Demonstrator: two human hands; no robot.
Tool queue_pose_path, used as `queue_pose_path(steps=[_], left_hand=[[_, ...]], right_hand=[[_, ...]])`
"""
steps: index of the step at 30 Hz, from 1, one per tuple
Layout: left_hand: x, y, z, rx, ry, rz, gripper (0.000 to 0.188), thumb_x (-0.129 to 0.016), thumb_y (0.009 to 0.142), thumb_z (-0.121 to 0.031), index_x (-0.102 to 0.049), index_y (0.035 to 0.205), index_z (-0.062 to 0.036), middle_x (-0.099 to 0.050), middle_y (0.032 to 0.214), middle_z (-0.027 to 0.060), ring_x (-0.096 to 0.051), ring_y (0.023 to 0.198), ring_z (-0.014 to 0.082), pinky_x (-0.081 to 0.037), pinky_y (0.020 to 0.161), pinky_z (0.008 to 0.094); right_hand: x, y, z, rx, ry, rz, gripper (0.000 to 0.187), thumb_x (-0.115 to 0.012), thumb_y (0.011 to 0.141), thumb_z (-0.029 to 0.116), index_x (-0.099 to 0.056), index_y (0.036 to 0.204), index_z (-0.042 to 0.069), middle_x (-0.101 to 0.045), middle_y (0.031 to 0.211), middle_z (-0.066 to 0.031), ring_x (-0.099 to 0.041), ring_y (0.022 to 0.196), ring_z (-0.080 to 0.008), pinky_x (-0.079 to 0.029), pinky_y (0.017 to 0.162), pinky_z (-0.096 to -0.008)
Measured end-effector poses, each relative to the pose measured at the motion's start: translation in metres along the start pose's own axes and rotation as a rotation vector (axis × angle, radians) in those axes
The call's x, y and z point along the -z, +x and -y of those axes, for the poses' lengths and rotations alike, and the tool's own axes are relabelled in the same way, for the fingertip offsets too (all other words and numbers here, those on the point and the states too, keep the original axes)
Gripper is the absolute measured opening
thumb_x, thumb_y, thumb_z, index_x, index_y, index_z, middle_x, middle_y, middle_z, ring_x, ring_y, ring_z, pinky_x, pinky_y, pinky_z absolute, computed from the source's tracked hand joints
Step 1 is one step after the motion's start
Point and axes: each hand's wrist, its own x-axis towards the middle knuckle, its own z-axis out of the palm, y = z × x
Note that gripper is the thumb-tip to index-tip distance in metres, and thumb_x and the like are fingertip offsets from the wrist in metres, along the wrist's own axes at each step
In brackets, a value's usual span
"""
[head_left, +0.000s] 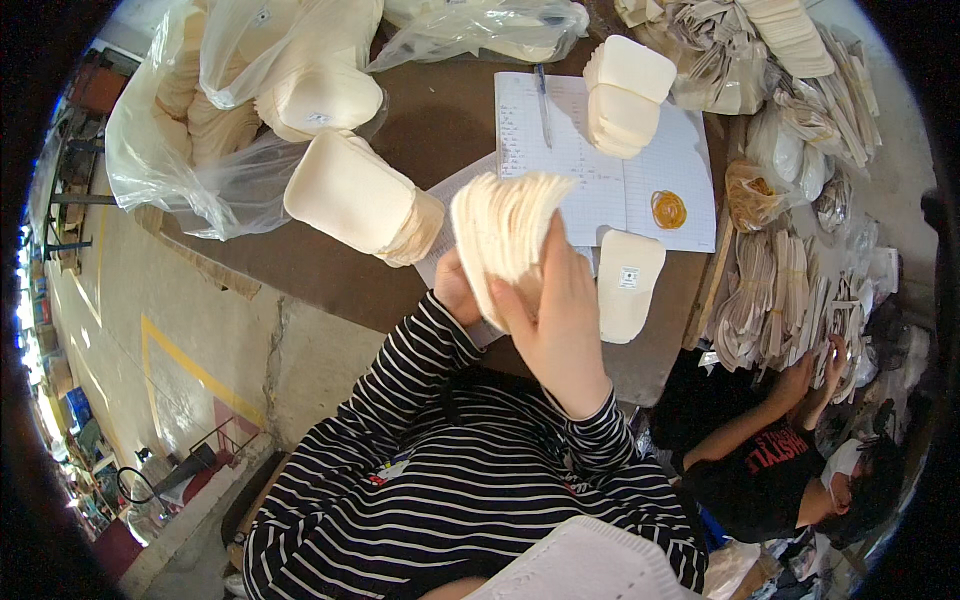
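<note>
Between my two hands, above the table's near edge, is a thick stack of cream insole-shaped pads [505,225], its layered edges fanned at the top. My left hand [457,288] grips the stack from its left side, with the fingers partly hidden behind it. Wrapped round the right side is my right hand [560,305], thumb across the front. A single cream pad [625,315] with a small white label lies on the table to the right. Another stack of cream pads [350,195] rests tilted to the left, and a further stack [628,100] sits on an open notebook [575,185].
A pen [543,105] and a coil of rubber bands [669,209] lie on the notebook. Clear plastic bags [150,150] of pads fill the table's far left. At right, a co-worker's hands [815,375] touch bundled pale strips [765,300]. The brown table [425,105] has a curved near edge.
</note>
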Motion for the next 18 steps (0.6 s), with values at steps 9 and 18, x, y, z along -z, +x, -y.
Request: queue_pose_path(steps=[9,18], left_hand=[[-0.023,-0.006,0.002,-0.027,0.239,-0.111,0.08,-0.067,0.088,-0.042,-0.035,0.148,-0.0017,-0.047,0.147,0.0161,-0.048,0.133,0.032,-0.033,0.115,0.0478],[-0.036,-0.047,-0.014,-0.226,1.134,0.19,0.115,-0.087,0.069,-0.019,-0.013,0.156,-0.0023,-0.032,0.155,0.0147,-0.031,0.143,0.0279,-0.025,0.117,0.0436]], right_hand=[[-0.003,-0.004,-0.005,0.007,-0.111,-0.095,0.12,-0.084,0.075,0.023,0.002,0.153,-0.008,-0.043,0.136,-0.0347,-0.049,0.121,-0.0477,-0.038,0.105,-0.0501],[-0.027,-0.027,-0.07,0.008,0.577,-0.014,0.119,-0.092,0.069,0.028,-0.011,0.152,-0.001,-0.046,0.141,-0.0207,-0.048,0.131,-0.0302,-0.04,0.108,-0.0434]])
